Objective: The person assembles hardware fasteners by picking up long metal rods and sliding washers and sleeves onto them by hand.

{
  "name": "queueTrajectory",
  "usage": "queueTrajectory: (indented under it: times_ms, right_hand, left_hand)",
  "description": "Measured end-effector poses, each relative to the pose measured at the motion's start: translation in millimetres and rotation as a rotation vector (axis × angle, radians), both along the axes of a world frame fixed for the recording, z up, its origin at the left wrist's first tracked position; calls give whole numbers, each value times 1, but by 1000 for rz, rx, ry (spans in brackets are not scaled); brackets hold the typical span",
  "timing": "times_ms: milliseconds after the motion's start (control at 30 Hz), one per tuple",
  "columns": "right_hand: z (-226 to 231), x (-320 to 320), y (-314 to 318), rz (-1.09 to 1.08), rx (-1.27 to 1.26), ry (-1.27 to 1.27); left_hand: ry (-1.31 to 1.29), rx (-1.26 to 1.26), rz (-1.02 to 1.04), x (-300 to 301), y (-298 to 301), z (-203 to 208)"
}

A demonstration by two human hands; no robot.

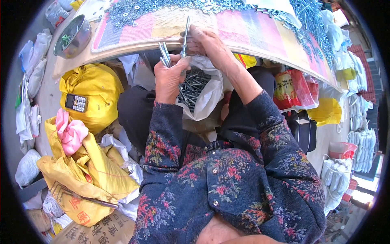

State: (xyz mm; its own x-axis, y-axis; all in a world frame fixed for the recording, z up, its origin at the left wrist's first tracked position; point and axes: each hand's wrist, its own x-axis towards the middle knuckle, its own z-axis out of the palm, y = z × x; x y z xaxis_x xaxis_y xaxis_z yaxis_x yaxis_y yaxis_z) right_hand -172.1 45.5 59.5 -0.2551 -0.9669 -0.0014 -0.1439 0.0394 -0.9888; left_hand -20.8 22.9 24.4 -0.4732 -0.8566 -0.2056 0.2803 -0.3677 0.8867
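My left hand (170, 75) is closed around several long metal bolts (164, 53) that stick up out of the fist. Between my two hands a single long bolt (187, 34) stands nearly upright, with what look like a nut and washers near its lower end. The left thumb and fingertips meet that lower end. My right hand (205, 42) is closed, its thumb and fingers against the bolt's shaft; whether a small part is also inside the fingers is hidden. Below my hands, between my knees, an open white sack (209, 103) holds many assembled bolts (195, 85).
Loose washers (134, 14) lie spread over the cloth-covered table (235, 30), with a pile of bolts (306, 18) at its right. A metal bowl (83, 38) stands at the left corner. Yellow bags (103, 87), a keypad phone (76, 103) and a red bag (289, 91) flank my legs.
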Motion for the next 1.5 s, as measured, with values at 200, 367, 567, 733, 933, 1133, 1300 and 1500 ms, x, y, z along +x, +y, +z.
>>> queueTrajectory:
  times_ms: [200,367,567,733,933,1133,1300,1500]
  right_hand:
    - [-2,40,5,-14,-188,28]
    - [21,56,44,-51,-337,71]
    - [40,66,35,-203,13,287]
    - [25,52,43,184,-322,-207]
    - [10,58,18,-24,-186,-250]
    - [24,51,30,-126,-271,-293]
    - [25,68,40,28,-299,-104]
    - [7,24,22,83,-209,-210]
  left_hand:
    - [-67,-235,164,2,-4,-7]
    - [59,-106,310,9,-15,0]
    - [-143,-555,235,-4,6,-11]
    - [-33,-257,388,14,-22,-6]
    - [-141,-547,246,4,0,-8]
    - [-54,-246,276,9,-5,-4]
    - [-33,-200,279,21,-16,-6]
    - [214,47,-32,31,-4,2]
